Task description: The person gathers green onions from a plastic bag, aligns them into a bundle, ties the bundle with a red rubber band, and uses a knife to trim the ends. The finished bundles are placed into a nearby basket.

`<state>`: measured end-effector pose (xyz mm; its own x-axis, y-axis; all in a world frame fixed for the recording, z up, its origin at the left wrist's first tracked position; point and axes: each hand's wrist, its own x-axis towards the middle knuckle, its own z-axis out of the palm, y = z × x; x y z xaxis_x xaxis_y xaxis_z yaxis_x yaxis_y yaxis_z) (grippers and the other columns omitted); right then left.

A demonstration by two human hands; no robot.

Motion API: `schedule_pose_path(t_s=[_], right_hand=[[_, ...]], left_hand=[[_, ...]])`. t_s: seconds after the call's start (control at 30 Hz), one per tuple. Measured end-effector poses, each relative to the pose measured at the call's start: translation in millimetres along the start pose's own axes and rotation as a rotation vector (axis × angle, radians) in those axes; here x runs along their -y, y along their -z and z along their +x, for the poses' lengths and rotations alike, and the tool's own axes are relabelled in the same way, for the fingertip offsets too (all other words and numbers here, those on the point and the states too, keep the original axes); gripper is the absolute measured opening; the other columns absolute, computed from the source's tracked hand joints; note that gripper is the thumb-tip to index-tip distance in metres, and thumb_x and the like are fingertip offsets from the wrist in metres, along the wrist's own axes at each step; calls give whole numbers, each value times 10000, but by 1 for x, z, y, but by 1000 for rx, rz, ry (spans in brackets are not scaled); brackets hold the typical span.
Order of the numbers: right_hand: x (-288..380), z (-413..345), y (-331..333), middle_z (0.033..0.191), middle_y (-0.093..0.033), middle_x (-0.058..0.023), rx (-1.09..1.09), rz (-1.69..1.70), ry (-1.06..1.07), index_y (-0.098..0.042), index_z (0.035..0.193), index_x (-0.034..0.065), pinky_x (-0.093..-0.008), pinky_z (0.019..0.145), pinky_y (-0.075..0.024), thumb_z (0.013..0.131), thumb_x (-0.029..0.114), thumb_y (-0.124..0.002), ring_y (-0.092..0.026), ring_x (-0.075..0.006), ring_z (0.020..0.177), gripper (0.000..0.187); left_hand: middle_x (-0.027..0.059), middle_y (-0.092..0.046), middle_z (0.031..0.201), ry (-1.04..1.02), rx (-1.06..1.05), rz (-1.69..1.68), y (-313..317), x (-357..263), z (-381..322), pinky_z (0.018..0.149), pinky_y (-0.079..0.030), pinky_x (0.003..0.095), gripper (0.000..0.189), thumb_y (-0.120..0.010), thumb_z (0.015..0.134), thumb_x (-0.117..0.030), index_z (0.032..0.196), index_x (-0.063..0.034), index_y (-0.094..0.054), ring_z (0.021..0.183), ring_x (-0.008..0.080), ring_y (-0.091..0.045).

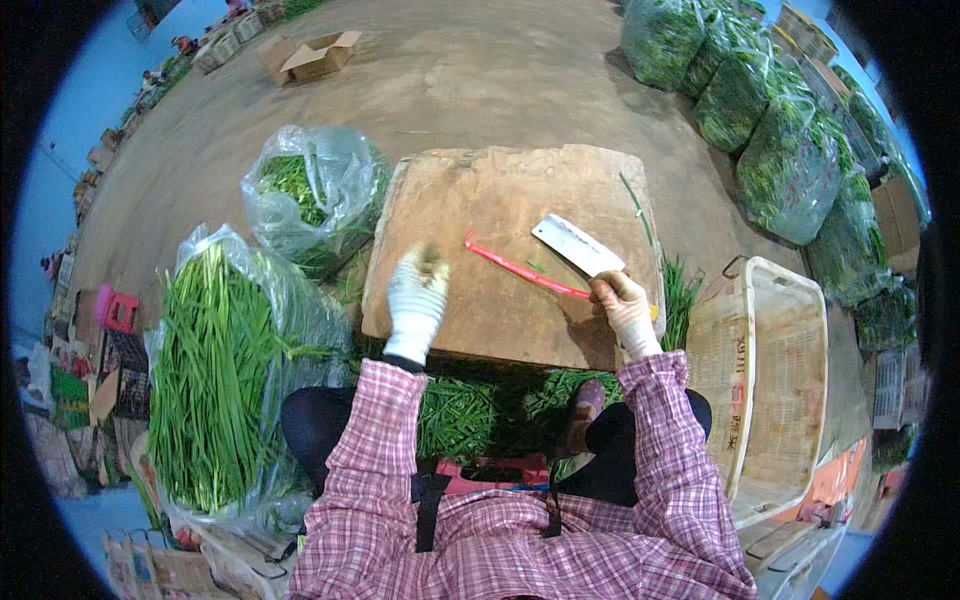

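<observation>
My right hand (621,304), in a soiled glove, is shut on a cleaver (577,246) near the right front of a worn wooden board (480,187). The blade points up and to the left, and a yellow bit of the handle shows beside the hand. A red printed strip (517,270) lies slantwise across the board, its right end at my right hand; whether the fingers also hold it I cannot tell. Over the board's left edge is my gloved left hand (420,296), blurred at the fingers, with no object seen in it. A green leaf piece (636,199) lies at the board's right.
Left of the board stand an open bag of long green leaves (214,367) and a clear bag of greens (307,187). A plastic crate (780,375) is at the right. Cut greens (457,420) lie below the board. Filled bags (791,169) line the right; a cardboard box (319,58) sits farther off.
</observation>
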<state>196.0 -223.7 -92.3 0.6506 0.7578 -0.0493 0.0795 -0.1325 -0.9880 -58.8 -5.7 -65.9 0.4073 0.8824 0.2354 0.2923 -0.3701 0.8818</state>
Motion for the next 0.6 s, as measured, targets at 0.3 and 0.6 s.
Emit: schedule_pose_path(t_s=[0.3, 0.6], right_hand=[[4, -1, 3, 822, -702, -98, 74, -37, -17, -693, 1064, 23, -373, 741, -537, 899, 91, -706, -698, -215, 819, 178], [-19, 4, 37, 1102, -622, -187, -109, -1087, 329, -636, 1173, 52, -486, 870, -484, 740, 123, -781, -584, -404, 1000, 463]], left_hand=[[176, -456, 1507, -537, 553, 787, -69, 12, -14, 1161, -280, 545, 632, -691, 858, -389, 1434, -187, -528, 1421, 350, -375], [142, -493, 1426, -348, 515, 984, -71, -14, -26, 1162, -271, 499, 665, -653, 879, -476, 1416, -108, -517, 1398, 315, -394]])
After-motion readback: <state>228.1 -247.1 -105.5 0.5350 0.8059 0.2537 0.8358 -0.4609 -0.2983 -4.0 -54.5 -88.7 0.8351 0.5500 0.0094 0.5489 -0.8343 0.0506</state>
